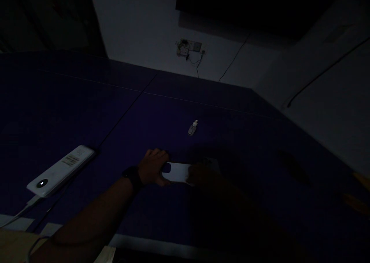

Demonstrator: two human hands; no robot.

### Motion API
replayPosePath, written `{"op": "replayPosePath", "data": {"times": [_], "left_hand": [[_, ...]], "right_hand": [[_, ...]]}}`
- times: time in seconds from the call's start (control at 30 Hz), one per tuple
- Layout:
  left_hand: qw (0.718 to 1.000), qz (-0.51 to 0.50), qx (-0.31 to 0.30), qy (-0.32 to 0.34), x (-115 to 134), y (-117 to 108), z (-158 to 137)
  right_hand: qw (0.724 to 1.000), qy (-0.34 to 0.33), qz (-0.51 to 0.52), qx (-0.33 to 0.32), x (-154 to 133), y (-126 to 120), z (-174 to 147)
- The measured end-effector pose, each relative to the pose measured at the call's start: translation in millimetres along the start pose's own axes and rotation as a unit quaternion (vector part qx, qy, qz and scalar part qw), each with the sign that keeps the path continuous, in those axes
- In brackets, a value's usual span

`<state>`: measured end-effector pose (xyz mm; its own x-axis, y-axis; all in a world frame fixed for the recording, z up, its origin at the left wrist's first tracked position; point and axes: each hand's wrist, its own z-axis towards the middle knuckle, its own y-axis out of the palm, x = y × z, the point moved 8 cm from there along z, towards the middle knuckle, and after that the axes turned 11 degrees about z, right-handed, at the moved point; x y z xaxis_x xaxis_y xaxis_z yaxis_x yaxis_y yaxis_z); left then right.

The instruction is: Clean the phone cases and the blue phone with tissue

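A pale phone case (178, 172) with a dark rounded camera opening at its left end lies low over the dark blue tabletop. My left hand (154, 165), with a black watch on the wrist, grips that left end, thumb on the near edge and fingers on the far side. In deep shadow, my right hand (200, 174) has its fingers curled against the right part of the case; whether they hold anything is hidden. Just behind the right hand, a pale flat thing (213, 164) shows partly. Beyond the hands lies a small bottle with a white cap (192, 128).
To the left lies a white power bank (62, 170) with a lit display and a plugged-in white cable (19, 215). A thin dark line crosses the tabletop (156, 120). Sockets with cords (189, 47) are on the back wall, beneath a dark screen (245, 9).
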<state>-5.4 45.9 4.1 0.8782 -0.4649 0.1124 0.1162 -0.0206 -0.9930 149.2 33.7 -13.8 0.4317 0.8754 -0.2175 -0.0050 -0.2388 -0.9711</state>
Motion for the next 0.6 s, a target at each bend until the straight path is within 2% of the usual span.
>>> {"op": "replayPosePath", "data": {"times": [0.3, 0.47, 0.6], "left_hand": [[1.000, -0.002, 0.011, 0.003, -0.6, 0.4, -0.8], [1.000, 0.005, 0.001, -0.001, -0.4, 1.6, -0.2], [1.000, -0.004, -0.001, -0.001, -0.9, 1.8, 0.2]], "right_hand": [[1.000, 0.011, 0.027, -0.008, 8.8, -4.9, 3.8], [0.999, -0.004, 0.033, -0.013, -12.3, -1.5, 23.5], [0.998, 0.037, 0.008, -0.049, -3.5, -0.5, 21.1]]}}
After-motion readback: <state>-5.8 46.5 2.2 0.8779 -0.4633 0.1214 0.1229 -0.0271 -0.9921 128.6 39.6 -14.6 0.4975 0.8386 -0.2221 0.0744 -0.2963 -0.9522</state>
